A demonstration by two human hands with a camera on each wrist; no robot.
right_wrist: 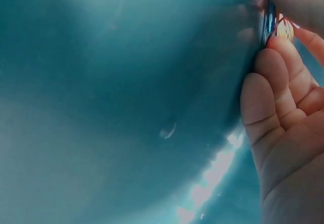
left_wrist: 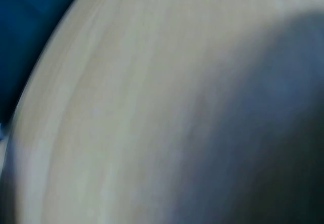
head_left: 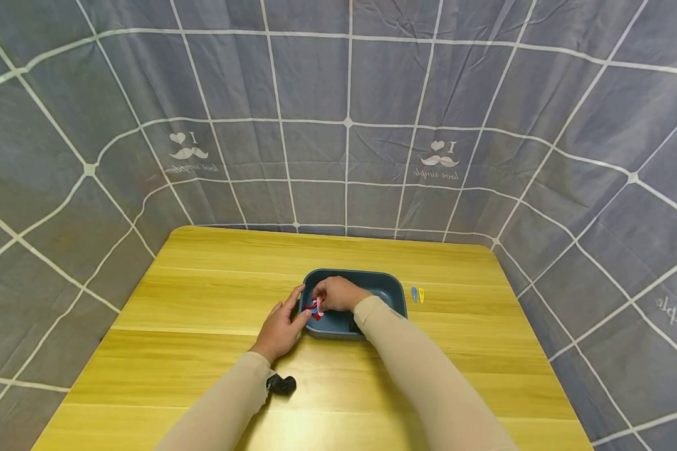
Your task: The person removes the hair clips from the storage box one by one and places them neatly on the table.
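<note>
Two lie out on the table [head_left: 203,300]: a blue clip [head_left: 414,295] and a yellow clip [head_left: 421,295], just right of the tray [head_left: 338,333]. Your right hand [head_left: 340,294] pinches among pink, red and blue pieces [head_left: 316,316] at the tray's left end; your left hand [head_left: 279,329], fingers extended, touches its rim. These pieces apparently remain unfinished.

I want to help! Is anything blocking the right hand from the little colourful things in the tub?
Nothing visible: the right hand reaches inside the tub, its fingertips pinching some of the little colourful things.
</note>
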